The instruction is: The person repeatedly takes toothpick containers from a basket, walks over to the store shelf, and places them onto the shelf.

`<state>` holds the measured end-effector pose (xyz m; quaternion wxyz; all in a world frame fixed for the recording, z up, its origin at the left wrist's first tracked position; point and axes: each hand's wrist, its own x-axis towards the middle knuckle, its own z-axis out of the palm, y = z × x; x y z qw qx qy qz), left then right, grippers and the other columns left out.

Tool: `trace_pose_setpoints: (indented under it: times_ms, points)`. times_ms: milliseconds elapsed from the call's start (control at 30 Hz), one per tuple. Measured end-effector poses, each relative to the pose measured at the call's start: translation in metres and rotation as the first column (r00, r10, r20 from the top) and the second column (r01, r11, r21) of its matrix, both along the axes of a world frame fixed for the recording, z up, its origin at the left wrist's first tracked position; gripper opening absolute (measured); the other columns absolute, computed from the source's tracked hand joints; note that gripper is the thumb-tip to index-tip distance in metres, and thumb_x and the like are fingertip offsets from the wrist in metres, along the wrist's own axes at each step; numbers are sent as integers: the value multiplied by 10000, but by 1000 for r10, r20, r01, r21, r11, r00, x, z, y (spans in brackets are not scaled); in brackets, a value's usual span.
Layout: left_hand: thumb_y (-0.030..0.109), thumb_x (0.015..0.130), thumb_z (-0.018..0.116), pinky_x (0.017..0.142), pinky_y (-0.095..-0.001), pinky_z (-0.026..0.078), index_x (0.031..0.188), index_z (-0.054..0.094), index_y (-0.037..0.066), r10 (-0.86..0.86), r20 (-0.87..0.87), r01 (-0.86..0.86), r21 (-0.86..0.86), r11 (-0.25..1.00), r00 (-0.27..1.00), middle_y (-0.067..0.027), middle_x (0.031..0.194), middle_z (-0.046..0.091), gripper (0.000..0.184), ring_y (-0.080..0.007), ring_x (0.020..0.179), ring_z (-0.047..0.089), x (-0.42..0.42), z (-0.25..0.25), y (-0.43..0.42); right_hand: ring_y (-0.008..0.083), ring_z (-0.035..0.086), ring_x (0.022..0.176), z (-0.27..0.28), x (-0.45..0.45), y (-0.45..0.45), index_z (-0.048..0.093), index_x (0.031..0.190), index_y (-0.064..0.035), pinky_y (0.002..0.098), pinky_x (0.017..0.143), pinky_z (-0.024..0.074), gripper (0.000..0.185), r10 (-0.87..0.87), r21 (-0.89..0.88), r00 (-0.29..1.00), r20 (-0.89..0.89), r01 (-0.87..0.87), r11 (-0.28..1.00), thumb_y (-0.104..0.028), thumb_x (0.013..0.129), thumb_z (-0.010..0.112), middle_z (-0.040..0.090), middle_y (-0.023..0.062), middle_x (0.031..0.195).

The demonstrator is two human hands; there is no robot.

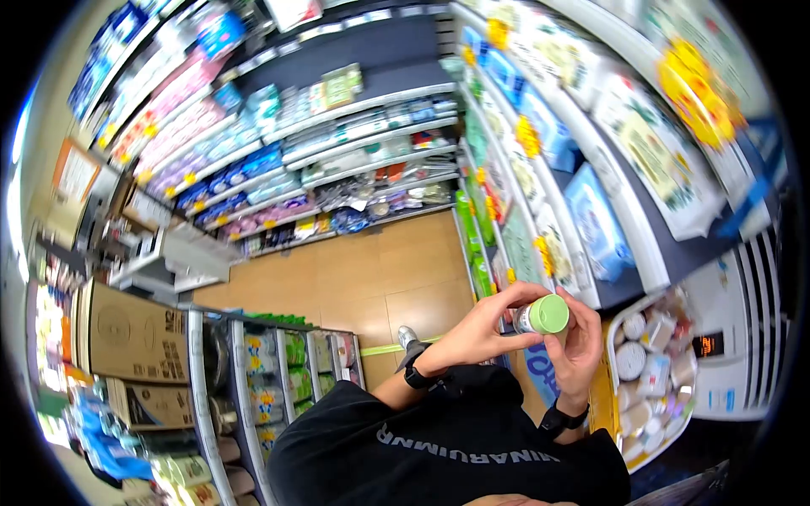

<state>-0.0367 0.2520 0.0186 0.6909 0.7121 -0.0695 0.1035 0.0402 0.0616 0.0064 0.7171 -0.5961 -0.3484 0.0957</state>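
Note:
A small jar with a light green lid (549, 314) is held between both hands, its lid facing the camera. My left hand (492, 325) wraps round the jar's left side, where part of a printed label shows beside the fingers. On the right side, the curved fingers and thumb of my right hand (579, 344) hold the same jar. A black band is on each wrist. Just right of my right hand is a white-rimmed basket (693, 384) holding several small jars, bottles and packs.
Shelves with packets (371, 126) line the back, and a shelf of wipes packs (599, 221) rises close on the right. A low shelf unit (283, 371) and cardboard boxes (131, 333) stand left. Beyond the basket is a white slatted unit (742, 337). Tiled floor (337, 278) shows between the shelves.

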Motion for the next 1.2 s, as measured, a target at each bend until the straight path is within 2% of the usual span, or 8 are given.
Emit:
trace_pose_setpoints:
  times_ms: [267,333,400,467,700,767,967,1200]
  points:
    - [72,865,807,1141,-409,446,1416,538,26,375,41,-376,-2,927,926,-127,1368,626,615,-247,1296,602,-55,0,98,267,543,1346,12,3,141,441,1452,43,395,1145,426,635,390,-27,921,-10,-391,920,60,876,707,526,218,1481]
    - [70,860,811,1144,-411,447,1421,522,29,457,41,-456,-23,890,889,-132,1361,631,633,-250,1298,605,-63,-7,122,257,562,1322,13,-1,174,457,1441,44,393,1134,439,634,408,-46,913,-1,-407,912,60,867,726,554,204,1447]
    - [73,863,811,1145,-413,450,1423,510,32,489,38,-489,-12,872,871,-134,1362,634,637,-252,1303,604,-71,-9,146,250,592,1284,14,-6,204,479,1425,44,392,1119,454,621,388,-118,920,49,-381,917,38,866,749,580,197,1421]
    - [78,858,808,1130,-410,464,1402,507,15,531,45,-531,-14,847,846,-180,1333,652,625,-288,1297,620,-76,-14,170,248,613,1257,10,-9,232,496,1410,45,386,1109,463,620,383,-98,923,34,-378,921,25,854,769,600,194,1397]
    - [99,859,813,1108,-403,479,1372,552,28,544,67,-545,8,838,837,-155,1325,643,579,-283,1277,621,-91,-20,243,254,606,1282,0,-19,304,489,1413,45,385,1099,470,640,372,-113,927,46,-365,924,21,843,779,611,208,1389]
    - [115,850,822,1073,-401,494,1346,600,45,590,146,-607,170,776,795,-136,1300,636,549,-289,1246,623,-95,-19,264,256,605,1284,-2,-20,322,491,1414,44,385,1098,471,641,361,-131,931,61,-351,927,20,843,781,611,210,1391]
    - [125,845,838,998,-378,512,1339,648,65,573,90,-579,171,797,815,-116,1275,641,533,-251,1153,629,-95,-21,312,262,607,1288,-9,-21,366,496,1417,41,383,1091,477,647,333,-132,941,55,-324,937,23,841,789,617,209,1390]
    - [106,847,835,941,-356,548,1338,655,56,567,80,-572,157,805,820,-119,1274,641,525,-240,1136,636,-61,-38,352,249,627,1242,-14,3,406,529,1414,32,375,1057,494,628,263,-196,962,75,-244,950,-19,845,789,631,178,1371]
